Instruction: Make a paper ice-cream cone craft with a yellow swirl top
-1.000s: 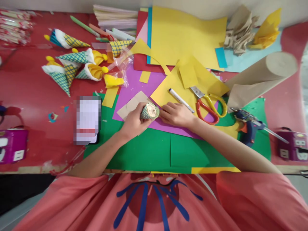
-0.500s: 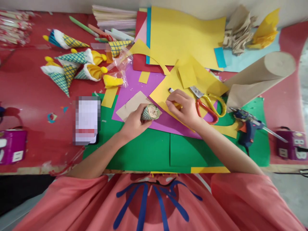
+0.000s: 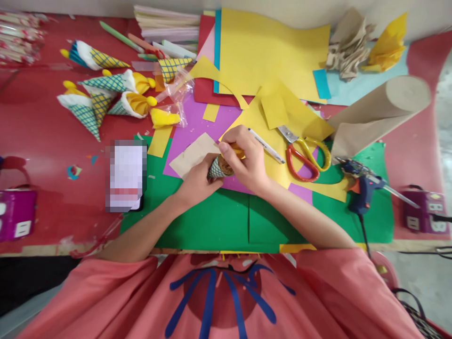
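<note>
My left hand (image 3: 200,180) is wrapped around a small paper cone (image 3: 215,168) with a blue-green lattice pattern, its wide mouth turned to the right. Crumpled brown paper shows inside the mouth. My right hand (image 3: 247,157) is closed right at that mouth, pinching a small yellow piece (image 3: 240,153) mostly hidden by the fingers. Beneath the left hand lies a beige paper square (image 3: 192,153). A white marker (image 3: 267,146) and scissors with red and yellow handles (image 3: 302,163) rest just right of my right hand.
Several finished-looking cones (image 3: 106,84) lie at the left, near a phone (image 3: 126,176). A glue gun (image 3: 362,195) and a brown paper roll (image 3: 381,110) are at the right. Yellow sheets (image 3: 275,52) lie at the back, a green sheet (image 3: 205,221) in front.
My right hand has moved left from over the yellow sheet to the cone's mouth, carrying the yellow piece and uncovering the marker. My left hand keeps holding the cone.
</note>
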A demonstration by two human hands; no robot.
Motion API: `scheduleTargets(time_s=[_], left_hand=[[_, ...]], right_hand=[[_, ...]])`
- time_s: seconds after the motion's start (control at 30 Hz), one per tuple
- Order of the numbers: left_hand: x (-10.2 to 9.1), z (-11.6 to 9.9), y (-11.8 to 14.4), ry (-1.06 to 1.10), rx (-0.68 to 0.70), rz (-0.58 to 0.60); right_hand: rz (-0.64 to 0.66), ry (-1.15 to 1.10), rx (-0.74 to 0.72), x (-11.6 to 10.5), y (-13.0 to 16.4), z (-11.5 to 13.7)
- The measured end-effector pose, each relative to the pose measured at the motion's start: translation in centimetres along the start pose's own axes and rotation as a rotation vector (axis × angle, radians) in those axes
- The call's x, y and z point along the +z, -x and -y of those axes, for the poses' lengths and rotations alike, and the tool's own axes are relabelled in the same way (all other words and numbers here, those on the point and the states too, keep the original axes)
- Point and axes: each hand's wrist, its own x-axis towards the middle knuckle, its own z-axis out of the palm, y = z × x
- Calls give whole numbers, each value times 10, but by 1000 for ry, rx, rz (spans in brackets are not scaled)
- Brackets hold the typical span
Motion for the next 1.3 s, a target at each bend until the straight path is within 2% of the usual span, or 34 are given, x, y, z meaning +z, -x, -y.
scheduleTargets(time_s=[0.23, 0.43, 0.87, 1.07, 1.3], left_hand=[[0, 1, 0, -1, -25, -1], [0, 2, 0, -21, -63, 4], [-2, -1, 0, -9, -62, -19], [-1, 0, 0, 5, -73, -16], [0, 1, 0, -13, -54, -17]], right_hand=[[12, 30, 34, 3, 6, 5], [79, 88, 87, 4, 13, 3], [91, 116, 3, 2, 15, 6], [135, 160, 27, 2, 16, 4], [129, 125, 6, 1, 16, 5]])
